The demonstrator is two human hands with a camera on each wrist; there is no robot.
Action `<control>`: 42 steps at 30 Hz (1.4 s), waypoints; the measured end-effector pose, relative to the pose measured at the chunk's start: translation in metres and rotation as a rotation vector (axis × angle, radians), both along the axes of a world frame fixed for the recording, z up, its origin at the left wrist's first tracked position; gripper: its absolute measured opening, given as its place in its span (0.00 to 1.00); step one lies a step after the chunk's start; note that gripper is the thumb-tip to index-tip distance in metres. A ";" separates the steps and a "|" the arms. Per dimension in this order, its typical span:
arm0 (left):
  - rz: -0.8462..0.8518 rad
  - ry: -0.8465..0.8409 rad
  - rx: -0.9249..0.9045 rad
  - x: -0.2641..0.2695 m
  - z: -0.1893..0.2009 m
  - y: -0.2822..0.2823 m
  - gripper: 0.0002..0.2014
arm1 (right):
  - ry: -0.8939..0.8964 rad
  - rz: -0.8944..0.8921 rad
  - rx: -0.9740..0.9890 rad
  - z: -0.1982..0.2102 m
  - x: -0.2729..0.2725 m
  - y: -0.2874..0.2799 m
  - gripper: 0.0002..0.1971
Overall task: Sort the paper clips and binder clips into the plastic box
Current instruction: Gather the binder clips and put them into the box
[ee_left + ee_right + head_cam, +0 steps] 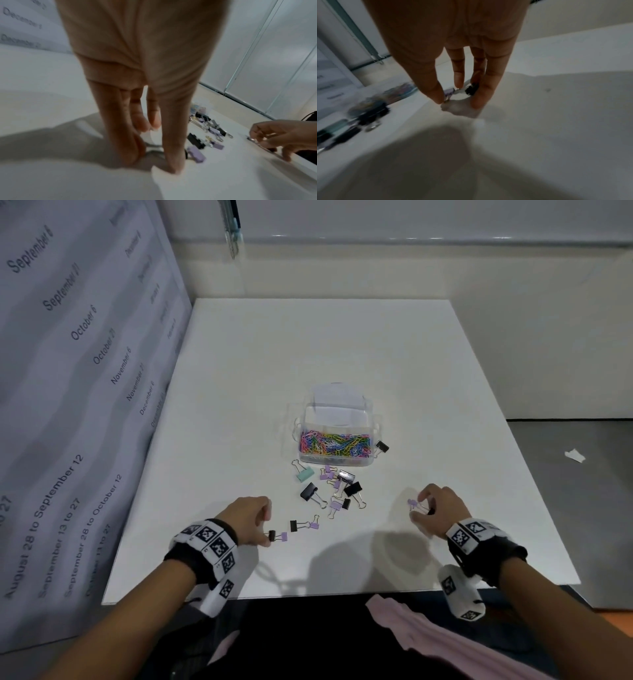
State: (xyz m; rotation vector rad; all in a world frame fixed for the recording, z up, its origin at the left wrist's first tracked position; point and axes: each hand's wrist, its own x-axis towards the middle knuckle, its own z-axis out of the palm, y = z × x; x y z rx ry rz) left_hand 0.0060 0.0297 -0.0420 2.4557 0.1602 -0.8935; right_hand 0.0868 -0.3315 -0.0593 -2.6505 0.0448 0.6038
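On the white table (pixel 342 344), the clear plastic box (pixel 337 440) holds multicoloured paper clips (pixel 334 444), binder clips (pixel 337 489) lie scattered just before it, and the left hand (pixel 248 517) and right hand (pixel 442 506) each pinch linked black-and-lilac binder clips.

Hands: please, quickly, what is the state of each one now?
Left hand: fingers pinch a small black and purple binder clip pair on the table.
Right hand: fingers pinch a purple and black clip pair.
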 end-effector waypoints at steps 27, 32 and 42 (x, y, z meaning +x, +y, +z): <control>-0.318 -0.236 0.115 0.027 -0.016 -0.051 0.44 | -0.037 0.172 -0.028 0.018 0.062 0.070 0.36; -0.186 -0.337 0.069 0.030 -0.007 -0.047 0.45 | -0.019 0.464 -0.245 0.019 0.062 0.070 0.35; -0.135 -0.160 0.105 0.027 -0.006 -0.051 0.61 | 0.080 0.420 0.171 0.016 0.002 0.074 0.43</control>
